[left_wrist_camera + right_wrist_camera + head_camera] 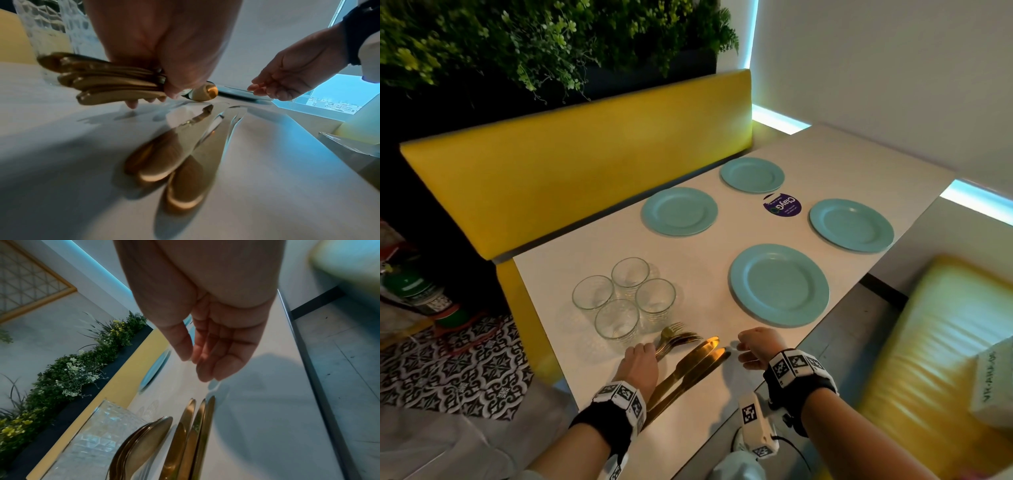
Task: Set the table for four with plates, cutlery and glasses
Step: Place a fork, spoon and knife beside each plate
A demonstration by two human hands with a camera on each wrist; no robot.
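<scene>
Several teal plates [779,284] lie spread over the white table [592,246]. Several clear glasses [625,296] stand clustered near its left edge. My left hand [638,359] grips a bundle of gold spoons and forks [115,81] by the handles, their heads [678,337] fanned beside the nearest glass. Gold knives [693,366] lie on the table between my hands; their blades [197,426] point at my right hand [755,346]. That hand hovers just past the knife tips, fingers [207,369] loosely extended and holding nothing.
A yellow bench back [571,164] runs along the table's far side under green plants [534,37]. Another yellow seat [935,359] is at the right. A round purple sticker [781,205] sits among the plates. Patterned floor tiles [469,363] show at the left.
</scene>
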